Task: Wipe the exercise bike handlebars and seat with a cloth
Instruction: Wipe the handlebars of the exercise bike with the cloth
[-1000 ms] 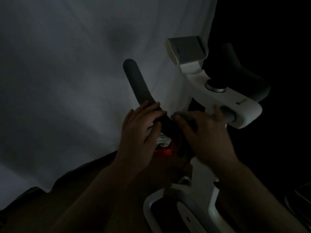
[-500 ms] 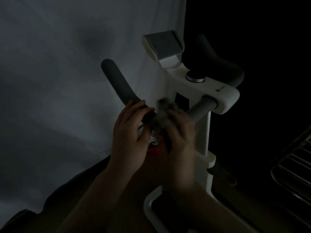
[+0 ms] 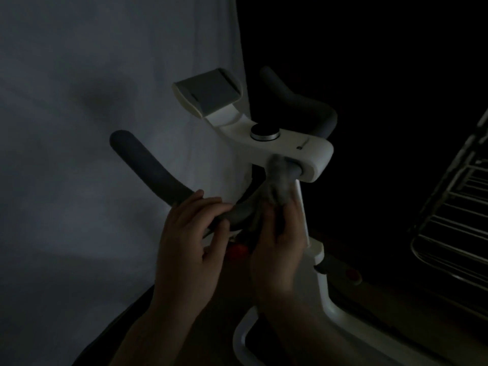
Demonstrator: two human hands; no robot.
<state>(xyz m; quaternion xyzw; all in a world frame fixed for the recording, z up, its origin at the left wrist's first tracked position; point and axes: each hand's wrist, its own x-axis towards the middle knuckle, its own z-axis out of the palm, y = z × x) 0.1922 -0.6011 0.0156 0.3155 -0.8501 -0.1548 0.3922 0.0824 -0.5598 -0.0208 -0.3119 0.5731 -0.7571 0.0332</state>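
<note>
Your left hand curls its fingers over the dark grey padded handlebar, thumb underneath, just below the bend where the left horn rises; judging by the grip, it is there to steady the bar while the other hand works. Your right hand clutches a pale grey, crumpled cloth, blurred with motion, which lies against the short stretch of bar running into the white plastic clamp housing. That placement suggests you are wiping the inner section near the stem, the cloth bunched so it wraps the tube. The right horn curves up behind the housing, apart from both hands. On top of the housing sits a round metal-rimmed knob, and above it a grey tilted device holder. The seat is out of view. A pale sheet hangs behind, and a wire rack stands at the right.
</note>
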